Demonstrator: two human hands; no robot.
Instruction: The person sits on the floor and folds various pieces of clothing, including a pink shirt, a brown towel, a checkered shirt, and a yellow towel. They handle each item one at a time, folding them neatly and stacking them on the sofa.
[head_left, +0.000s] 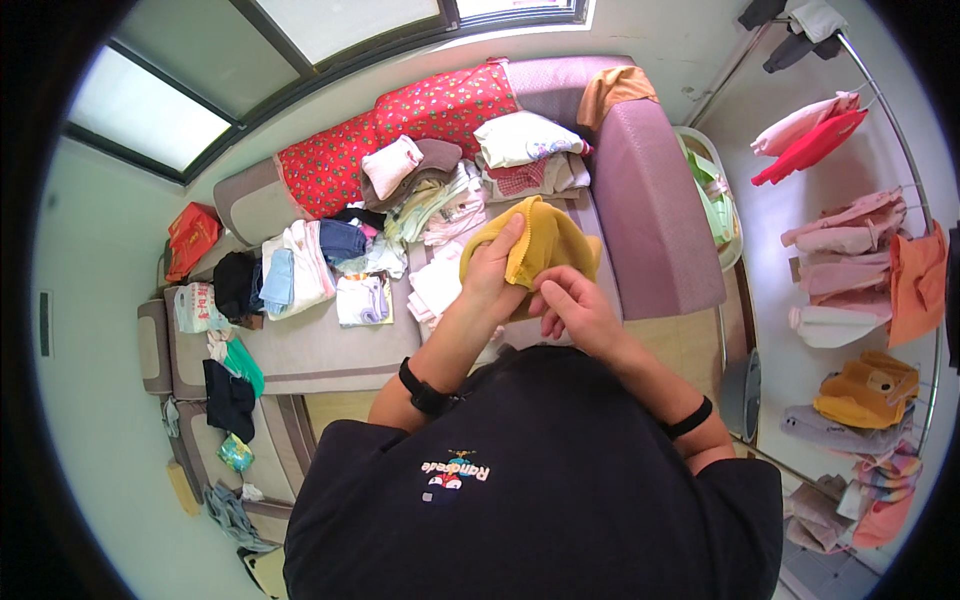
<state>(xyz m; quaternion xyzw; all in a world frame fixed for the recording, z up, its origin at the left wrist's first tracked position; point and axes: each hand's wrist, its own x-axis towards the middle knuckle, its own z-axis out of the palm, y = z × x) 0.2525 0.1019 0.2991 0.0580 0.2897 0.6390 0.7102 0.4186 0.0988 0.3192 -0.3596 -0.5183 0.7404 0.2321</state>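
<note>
A mustard-yellow fabric garment (551, 232) is bunched up in front of my chest, above the sofa seat. My left hand (491, 270) grips it from the left, the thumb lying on top beside a scalloped edge. At its lower right, my right hand (574, 304) has its fingers curled near the fabric's lower edge; whether they pinch it is unclear. Beyond the yellow garment lie stacked light pink and pale green clothes (450, 206). Some pale pink clothes (436, 281) lie to the left of my left hand, partly hidden by it.
The sofa (337, 367) bears folded clothes, blue denim (343, 241), a white folded pile (364, 300) and a white pillow-like bundle (529, 140). Its mauve armrest (660, 217) stands at right. Farther right, a metal rack (892, 97) holds hanging clothes; a green-and-white plastic tub (709, 195) stands behind the armrest.
</note>
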